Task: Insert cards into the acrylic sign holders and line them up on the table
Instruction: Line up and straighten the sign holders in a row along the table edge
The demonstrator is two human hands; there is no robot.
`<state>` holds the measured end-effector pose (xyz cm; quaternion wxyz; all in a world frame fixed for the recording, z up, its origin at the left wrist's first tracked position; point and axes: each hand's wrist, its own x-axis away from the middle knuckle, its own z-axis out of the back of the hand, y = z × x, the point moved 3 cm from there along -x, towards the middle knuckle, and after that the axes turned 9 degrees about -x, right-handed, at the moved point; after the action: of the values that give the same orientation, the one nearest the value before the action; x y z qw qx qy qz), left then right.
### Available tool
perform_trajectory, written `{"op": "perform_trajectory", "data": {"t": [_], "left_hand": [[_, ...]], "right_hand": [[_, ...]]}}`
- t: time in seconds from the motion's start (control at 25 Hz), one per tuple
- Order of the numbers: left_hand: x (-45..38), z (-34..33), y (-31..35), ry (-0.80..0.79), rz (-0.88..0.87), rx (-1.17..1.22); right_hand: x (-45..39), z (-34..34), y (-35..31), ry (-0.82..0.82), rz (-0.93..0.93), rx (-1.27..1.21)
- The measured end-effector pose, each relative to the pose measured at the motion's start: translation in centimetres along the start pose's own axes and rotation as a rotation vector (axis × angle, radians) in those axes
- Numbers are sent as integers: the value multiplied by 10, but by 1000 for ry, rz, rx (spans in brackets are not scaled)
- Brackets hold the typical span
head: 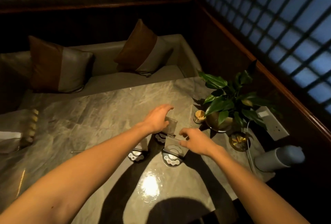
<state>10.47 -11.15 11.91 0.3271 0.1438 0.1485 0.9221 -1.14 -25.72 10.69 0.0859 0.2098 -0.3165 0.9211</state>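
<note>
Three clear acrylic sign holders with round dark bases stand on the marble table (89,120). My left hand (158,119) curls around the far holder (171,125), its fingers spread over the top edge; whether it grips is unclear. My right hand (196,142) sits at the right edge of the near holder (172,149), fingers bent and touching the clear panel. The third holder (138,153) stands to the left, partly hidden under my left forearm. Cards in the panels are hard to make out in the dim light.
A potted plant (231,102) in a brass pot, a toothpick jar (199,116), a brass dish (239,141) and a grey cylinder (279,157) with a white cable crowd the table's right side. A cushioned bench (111,78) with pillows lies beyond the far edge.
</note>
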Motion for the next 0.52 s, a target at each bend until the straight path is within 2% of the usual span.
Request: {"op": "perform_trajectory", "data": {"t": [0.2, 0.52], "left_hand": [[-20, -26, -1, -111, 75, -191], [-18, -24, 4, -84, 93, -247]], "right_hand": [[-16, -4, 17, -117, 151, 82], [-29, 22, 33, -26, 180, 104]]}}
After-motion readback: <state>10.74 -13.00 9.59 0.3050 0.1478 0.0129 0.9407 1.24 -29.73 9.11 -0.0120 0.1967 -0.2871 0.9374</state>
